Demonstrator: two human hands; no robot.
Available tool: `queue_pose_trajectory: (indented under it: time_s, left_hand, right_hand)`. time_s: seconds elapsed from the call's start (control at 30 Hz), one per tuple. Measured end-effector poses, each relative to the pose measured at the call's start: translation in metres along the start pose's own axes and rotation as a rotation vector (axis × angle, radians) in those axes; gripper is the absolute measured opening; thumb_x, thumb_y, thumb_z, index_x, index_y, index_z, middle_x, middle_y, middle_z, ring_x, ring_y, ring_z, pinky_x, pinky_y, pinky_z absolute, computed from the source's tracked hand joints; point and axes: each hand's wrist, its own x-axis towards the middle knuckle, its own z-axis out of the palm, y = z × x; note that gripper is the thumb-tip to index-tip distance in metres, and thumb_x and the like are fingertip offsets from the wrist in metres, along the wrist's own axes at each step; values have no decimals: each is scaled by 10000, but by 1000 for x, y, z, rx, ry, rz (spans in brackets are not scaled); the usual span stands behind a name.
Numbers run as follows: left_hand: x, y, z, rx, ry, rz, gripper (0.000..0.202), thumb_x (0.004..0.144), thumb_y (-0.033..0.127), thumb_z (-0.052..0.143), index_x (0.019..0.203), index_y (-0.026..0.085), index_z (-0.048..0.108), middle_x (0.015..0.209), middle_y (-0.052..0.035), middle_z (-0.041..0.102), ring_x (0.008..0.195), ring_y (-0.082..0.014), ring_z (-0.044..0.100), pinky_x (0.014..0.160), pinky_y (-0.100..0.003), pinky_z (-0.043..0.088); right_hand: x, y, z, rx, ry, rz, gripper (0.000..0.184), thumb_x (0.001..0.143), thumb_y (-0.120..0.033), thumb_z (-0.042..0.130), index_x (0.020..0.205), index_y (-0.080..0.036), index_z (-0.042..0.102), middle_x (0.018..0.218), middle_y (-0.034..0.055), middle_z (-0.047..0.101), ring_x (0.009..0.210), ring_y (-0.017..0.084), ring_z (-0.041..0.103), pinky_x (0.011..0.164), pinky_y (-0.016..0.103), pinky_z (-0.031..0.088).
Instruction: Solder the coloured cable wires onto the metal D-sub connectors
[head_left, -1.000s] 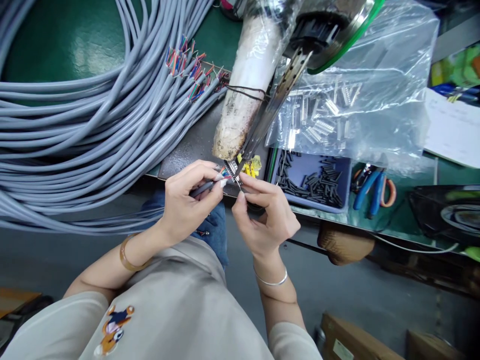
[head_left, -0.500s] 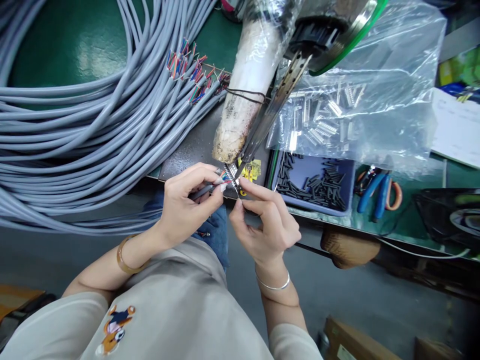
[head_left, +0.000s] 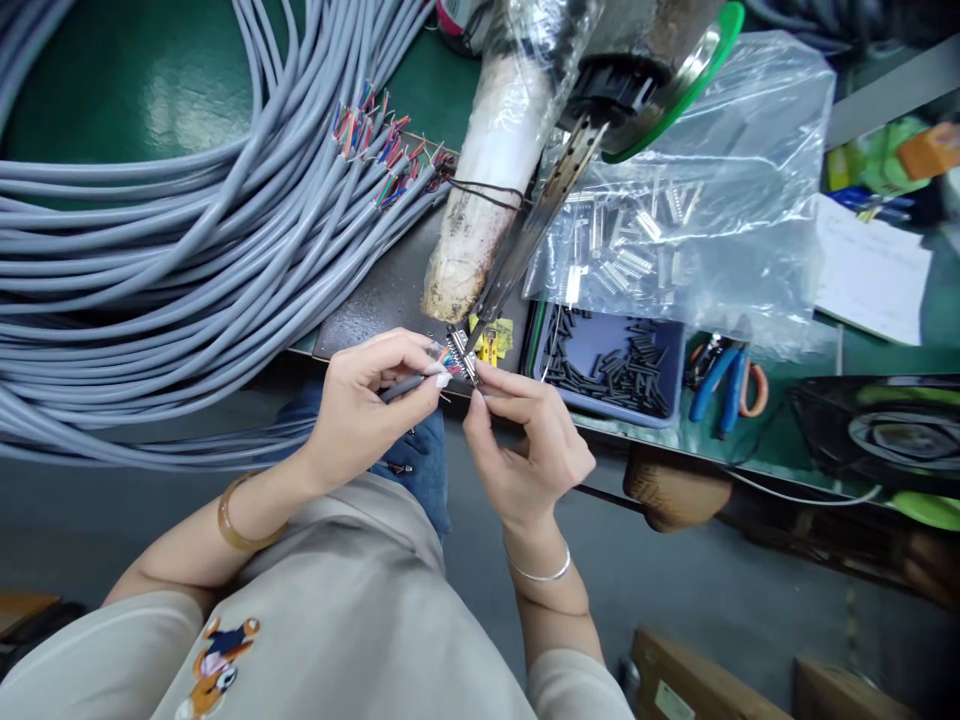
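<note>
My left hand (head_left: 367,405) pinches the end of a grey cable (head_left: 401,387) whose short coloured wires fan out at its tip. My right hand (head_left: 525,440) is closed in a pinch on a small metal terminal piece (head_left: 463,358) at the end of a perforated metal strip (head_left: 536,220) that runs down from a green-rimmed reel (head_left: 667,70). The wire tips and the terminal piece meet between my two hands, at the bench's front edge.
A big coil of grey cables (head_left: 165,230) with stripped coloured ends fills the left of the green bench. A plastic-wrapped cylinder (head_left: 491,170), a clear bag of metal parts (head_left: 675,200), a blue tray of black sleeves (head_left: 607,360), blue-handled pliers (head_left: 720,375) and cardboard boxes (head_left: 697,680) lie right.
Both hands stayed together at the strip's end, with only small finger shifts. The view has slid a little, so the things on the right sit further left.
</note>
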Motion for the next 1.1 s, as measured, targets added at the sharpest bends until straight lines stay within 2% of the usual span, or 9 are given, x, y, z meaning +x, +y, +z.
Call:
queue_pose_trajectory:
  time_s: [0.33,0.7,0.83,1.0,1.1]
  left_hand:
    - [8,8,-1,239,-39,210,150,794,18,659,744,159,657,860,-23,694,756,-105,621,632,-204,460]
    - [12,16,-2,347,-43,291,181,805,1,664,725,158,621,823,4,673,636,-60,512,564,-193,400]
    - [12,20,-3,342,-57,273,183,811,3,658,724,159,619,801,5,657,627,-64,501,551,-196,394]
    - [11,20,-6,288,-100,139,164,817,24,655,732,162,629,832,-26,665,709,-105,579,566,-213,422]
    - [11,17,-7,289,-122,117,169,810,12,647,726,158,629,828,-26,672,719,-107,588,582,-214,431]
  right_hand:
    - [5,1,2,-23,22,-24,201,864,-69,725,888,-232,610,1015,58,816,871,164,790,734,269,644]
    - [8,-2,1,-30,10,-26,213,837,-72,777,950,-225,679,1056,49,810,917,166,787,844,278,656]
    - [8,-2,1,-68,15,-55,202,836,-85,779,942,-219,671,1059,54,812,898,159,788,829,258,653]
    - [7,0,0,-126,-35,-119,187,854,-88,750,899,-218,624,1068,61,815,875,140,788,764,216,638]
    - [6,2,0,-137,-52,-136,189,868,-90,747,900,-214,608,1040,64,819,867,128,788,761,195,626]
